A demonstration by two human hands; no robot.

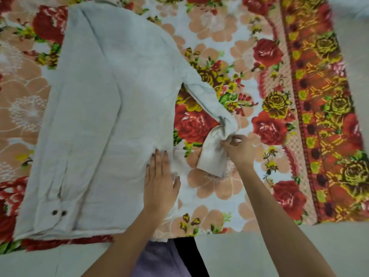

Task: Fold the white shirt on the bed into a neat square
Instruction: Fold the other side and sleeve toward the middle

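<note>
1. Shirt (103,116) lies spread on the bed, body flat, with the right hand (238,149) pinched shut on its loose sleeve (211,108) near the cuff (212,156); thumb and fingertips close over a bunched knot of cloth, and the cuff hangs just below the pinch, partly lifted off the bedsheet (249,62).

2. Beside that grip, toward the shirt's body, the left hand (160,181) rests open and flat, palm down on the lower right part of the shirt near its side edge — holding nothing, only pressing.

3. Away from the pinch, the sleeve runs up at a slant to the shoulder, twisted and creased where it meets the fingers. On the far side of the body from the grip, the other sleeve (58,196) already lies folded along the shirt, its buttons (59,212) dark against the pale cloth.

4. Risks, as I judge them: the sleeve is gathered, not held flat, so carrying it across may lay it down twisted and leave a lumpy fold. If the flat hand lifts early, pulling the sleeve could drag the body askew. The hem lies at the bed's near edge, so a tug that way might slide it off.

5. Cloth looks thin, soft and slightly crinkled, limp enough to sag from the pinch. The bedsheet beneath is a busy floral print — red roses, peach blooms — and seems smooth.
</note>
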